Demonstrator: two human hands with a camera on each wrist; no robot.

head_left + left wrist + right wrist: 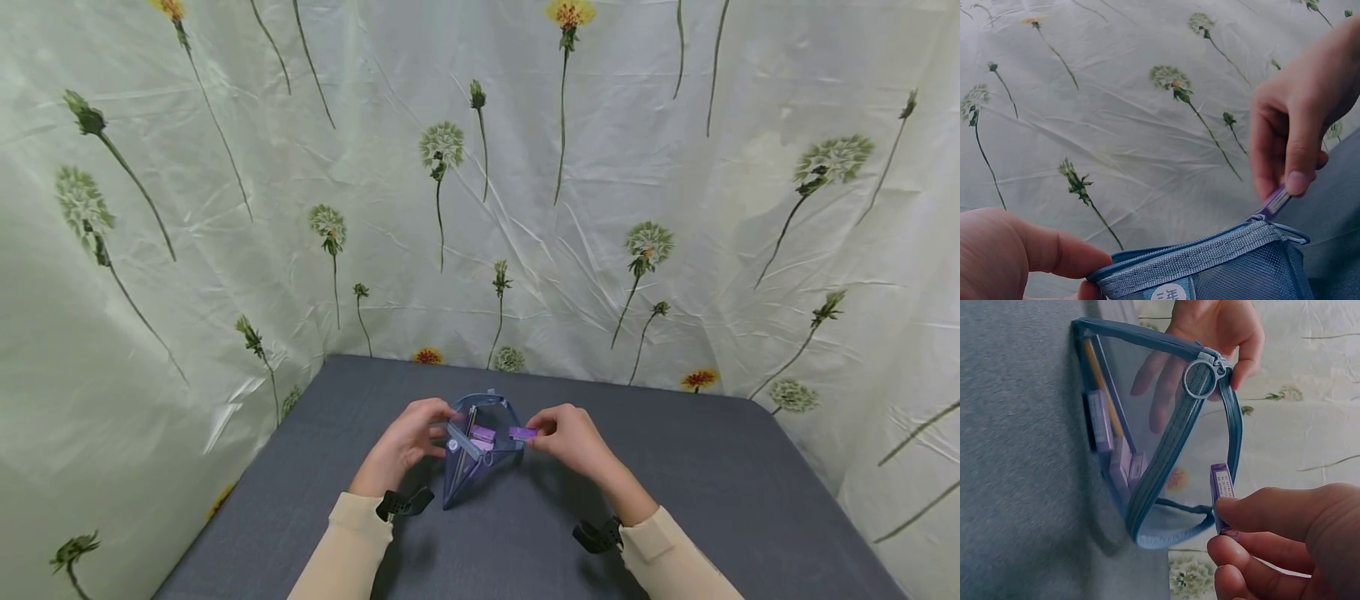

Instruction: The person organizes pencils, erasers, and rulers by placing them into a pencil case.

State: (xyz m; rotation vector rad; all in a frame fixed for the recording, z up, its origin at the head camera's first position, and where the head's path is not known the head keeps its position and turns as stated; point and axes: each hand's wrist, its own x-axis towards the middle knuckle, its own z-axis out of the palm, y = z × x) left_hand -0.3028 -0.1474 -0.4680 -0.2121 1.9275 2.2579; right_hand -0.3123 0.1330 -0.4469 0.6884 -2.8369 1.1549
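Note:
A blue mesh zipper pouch [463,467] stands on the table with its zipped mouth spread apart. My left hand [411,433] pinches the pouch's left edge between thumb and fingers; in the left wrist view the thumb [1066,253] presses on the corner. With thumb and fingertips, my right hand [572,437] pinches a small purple box [1221,481] with a printed label, at the right side of the pouch's mouth. Through the mesh show several more purple boxes [1100,422] and a yellow pencil-like stick [1102,387]. A ring pull [1200,379] hangs from the zipper.
A dark grey-blue table [675,500] lies under the pouch. Behind and beside it hangs a pale curtain [525,208] printed with dandelions. Black straps with devices [405,502] sit on both wrists, below cream sleeves [341,550].

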